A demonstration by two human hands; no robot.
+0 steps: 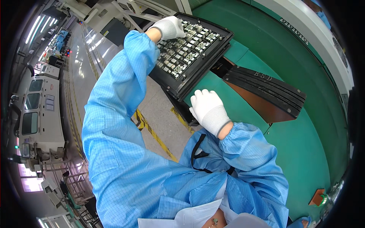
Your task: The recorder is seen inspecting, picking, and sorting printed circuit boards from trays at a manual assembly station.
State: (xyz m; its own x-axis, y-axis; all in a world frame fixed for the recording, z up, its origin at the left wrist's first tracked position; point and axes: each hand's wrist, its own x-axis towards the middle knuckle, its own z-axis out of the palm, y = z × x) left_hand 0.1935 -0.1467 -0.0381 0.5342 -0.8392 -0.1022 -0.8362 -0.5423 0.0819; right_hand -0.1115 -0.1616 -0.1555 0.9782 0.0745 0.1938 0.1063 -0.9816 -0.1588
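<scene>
My left hand (pixel 171 28), in a white knit glove, reaches over the far left edge of a black tray (pixel 167 83). Its fingers are bent closed against the small metallic parts (pixel 190 43) that fill the tray in rows; whatever is in the fingertips is hidden. My right hand (pixel 207 108), also gloved in white, is near the tray's near corner, above the edge of the green work surface (pixel 247 62). Its fingers curl inward with the knuckles up, and I cannot see what, if anything, lies inside. The tray looks stacked on similar black trays.
A slotted black holder with brown sides (pixel 266 93) stands on the green surface to the right. A white machine frame (pixel 319 30) arches over the far right. Yellow-black tape (pixel 156 136) marks the floor. Large pale machines (pixel 42 110) line the left.
</scene>
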